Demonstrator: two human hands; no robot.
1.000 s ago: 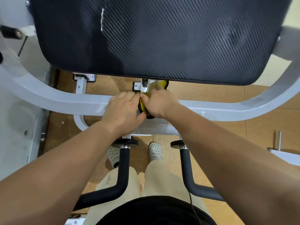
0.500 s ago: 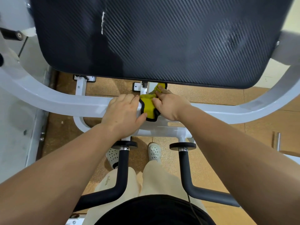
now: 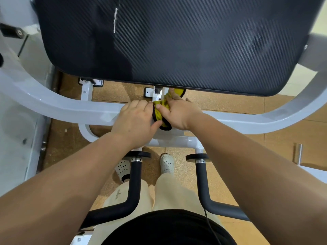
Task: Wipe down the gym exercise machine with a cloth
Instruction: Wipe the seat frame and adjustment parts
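Right hand [image 3: 178,114] clutching yellow cloth [image 3: 157,115], left hand [image 3: 134,121] curled over white frame [image 3: 70,110], both arms outstretched

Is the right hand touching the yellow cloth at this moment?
Touching. In the head view, the right hand curls its fingers over the yellow cloth, pressing it onto the white frame.

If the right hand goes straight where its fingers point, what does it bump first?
Beyond the yellow cloth the right hand grips, probably the white post under the black pad; depth is unclear.
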